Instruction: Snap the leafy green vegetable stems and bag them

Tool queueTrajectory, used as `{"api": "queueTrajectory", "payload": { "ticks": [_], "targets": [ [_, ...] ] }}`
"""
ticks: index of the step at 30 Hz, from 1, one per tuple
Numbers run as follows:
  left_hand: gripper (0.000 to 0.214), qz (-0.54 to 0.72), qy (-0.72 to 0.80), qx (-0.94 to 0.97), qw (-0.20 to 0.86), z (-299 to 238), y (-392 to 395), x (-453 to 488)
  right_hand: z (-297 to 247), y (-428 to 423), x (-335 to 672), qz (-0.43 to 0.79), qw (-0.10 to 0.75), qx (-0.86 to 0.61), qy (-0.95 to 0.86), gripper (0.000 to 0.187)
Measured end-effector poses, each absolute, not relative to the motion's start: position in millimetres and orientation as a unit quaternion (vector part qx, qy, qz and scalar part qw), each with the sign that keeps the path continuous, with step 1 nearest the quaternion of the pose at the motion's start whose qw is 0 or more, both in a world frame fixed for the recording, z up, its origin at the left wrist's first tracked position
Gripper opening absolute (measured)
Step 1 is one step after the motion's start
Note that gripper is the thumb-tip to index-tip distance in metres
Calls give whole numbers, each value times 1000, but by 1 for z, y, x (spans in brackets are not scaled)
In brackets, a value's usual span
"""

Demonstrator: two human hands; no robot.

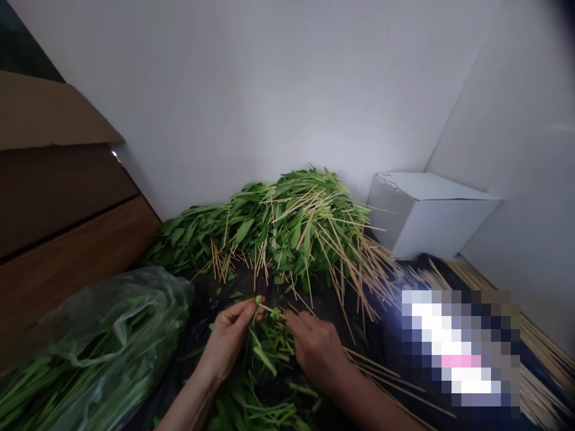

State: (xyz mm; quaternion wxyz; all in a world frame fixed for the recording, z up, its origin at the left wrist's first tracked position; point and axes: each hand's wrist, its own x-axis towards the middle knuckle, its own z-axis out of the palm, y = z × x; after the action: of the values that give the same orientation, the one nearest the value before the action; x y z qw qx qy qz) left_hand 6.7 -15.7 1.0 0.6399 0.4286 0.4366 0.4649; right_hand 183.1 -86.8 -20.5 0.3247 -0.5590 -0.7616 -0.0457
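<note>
My left hand [231, 335] pinches a green leafy stem [263, 353] between thumb and fingers, its leaf hanging down. My right hand [317, 344] is closed around a thin wooden skewer [266, 307] that runs across to the left fingertips. A bit of green stem [276, 313] sits on the skewer between the hands. Below them, loose leafy greens [251, 401] lie on a dark plastic sheet [200, 332]. Beyond the hands rises a big heap of leafy greens [265, 209], with many skewers [354, 263] sticking out of it and lying over it.
At left is a clear plastic bag [157, 317] of long greens, in front of brown cardboard boxes [67, 239]. A white box [431, 215] stands against the wall [269, 90] at right. More skewers [548, 347] lie at far right, beside a pixelated patch.
</note>
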Motion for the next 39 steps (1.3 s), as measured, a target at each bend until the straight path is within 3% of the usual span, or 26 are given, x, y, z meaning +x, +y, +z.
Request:
{"api": "queueTrajectory", "payload": {
  "ticks": [17,22,32,36,39],
  "targets": [
    [30,444,442,470,622,2,-21,11,-19,-88,182,-67,314,-561,-763,35],
    [25,436,436,548,566,2,-22,13,-19,-86,179,-80,319,-553,-766,33],
    [34,490,460,515,532,4,-16,3,-22,-82,189,-65,342,-569,-745,29],
    [17,477,437,614,452,14,-14,-5,-24,-77,195,-68,360,-573,-733,29],
    [10,380,376,735,418,18,-21,-7,-25,-75,197,-72,357,-584,-726,29]
  ]
}}
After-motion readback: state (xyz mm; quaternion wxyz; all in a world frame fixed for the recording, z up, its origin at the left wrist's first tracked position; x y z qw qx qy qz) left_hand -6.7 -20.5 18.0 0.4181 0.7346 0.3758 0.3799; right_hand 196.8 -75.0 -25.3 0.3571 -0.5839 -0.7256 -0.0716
